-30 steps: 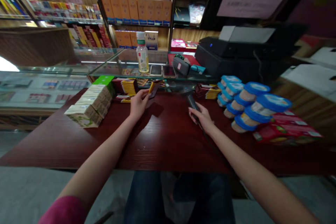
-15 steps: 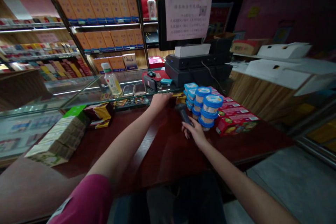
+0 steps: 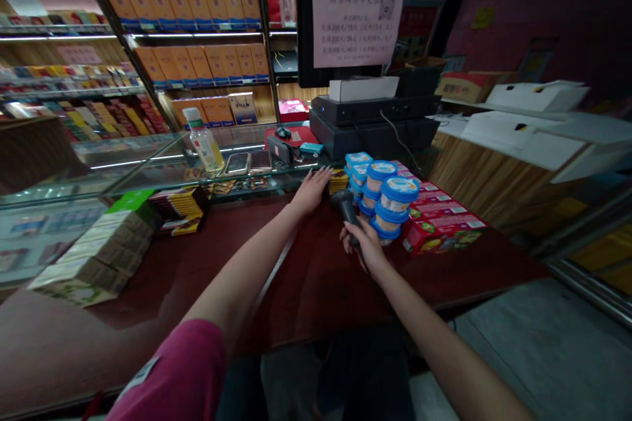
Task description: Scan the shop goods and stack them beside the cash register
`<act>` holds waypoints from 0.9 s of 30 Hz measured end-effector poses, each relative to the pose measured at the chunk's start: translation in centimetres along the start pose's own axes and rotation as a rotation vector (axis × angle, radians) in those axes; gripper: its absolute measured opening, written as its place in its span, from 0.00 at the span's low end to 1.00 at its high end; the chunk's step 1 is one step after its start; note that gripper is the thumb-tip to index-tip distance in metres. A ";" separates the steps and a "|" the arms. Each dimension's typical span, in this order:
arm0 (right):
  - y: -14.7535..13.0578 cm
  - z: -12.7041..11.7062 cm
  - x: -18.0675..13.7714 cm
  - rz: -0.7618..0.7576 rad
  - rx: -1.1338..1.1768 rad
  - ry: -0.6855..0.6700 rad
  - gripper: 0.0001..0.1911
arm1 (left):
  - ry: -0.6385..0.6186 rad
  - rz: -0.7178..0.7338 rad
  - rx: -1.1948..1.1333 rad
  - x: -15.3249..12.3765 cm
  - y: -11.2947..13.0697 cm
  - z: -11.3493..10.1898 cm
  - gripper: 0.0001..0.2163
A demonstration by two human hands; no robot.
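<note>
Head view: the right grip (image 3: 365, 245) is wrapped round the handle of a dark grey, smooth plastic handheld scanner (image 3: 350, 212), its rounded head aimed towards the far edge of the glossy, red-brown wooden tabletop (image 3: 237, 247). At that far edge, right of centre, the left grip (image 3: 310, 193) is released, palm down, fingers out straight beside a stack of flat, yellow-and-brown packets (image 3: 339, 181); touching or not, can't tell! Just right, round tubs with blue plastic lids (image 3: 399, 189) stand piled up, then red cardboard cartons (image 3: 439, 220) towards the right corner. Writing: beyond the far edge, a pale pink paper sheet (image 3: 358, 25) reads "200元" and "500元"; carton lettering's too small.
</note>
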State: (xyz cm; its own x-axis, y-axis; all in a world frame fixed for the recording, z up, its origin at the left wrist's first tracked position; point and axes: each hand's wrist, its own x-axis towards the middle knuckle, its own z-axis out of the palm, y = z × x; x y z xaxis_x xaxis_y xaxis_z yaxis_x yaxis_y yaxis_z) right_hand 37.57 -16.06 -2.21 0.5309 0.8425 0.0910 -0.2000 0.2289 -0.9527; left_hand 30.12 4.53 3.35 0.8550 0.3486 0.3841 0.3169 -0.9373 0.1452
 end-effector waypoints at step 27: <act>3.8 22.1 1.6 0.284 0.137 -0.636 0.12 | 0.413 -0.749 0.051 -30.0 -14.8 -10.1 0.14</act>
State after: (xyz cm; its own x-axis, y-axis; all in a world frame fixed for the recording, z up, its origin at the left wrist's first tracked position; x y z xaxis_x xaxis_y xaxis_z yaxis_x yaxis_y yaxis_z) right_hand 19.46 -3.06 0.68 -0.1327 0.9905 0.0361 -0.3835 -0.0177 -0.9234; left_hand -4.35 8.01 -1.07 0.1971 0.8396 0.5062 0.7653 -0.4545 0.4558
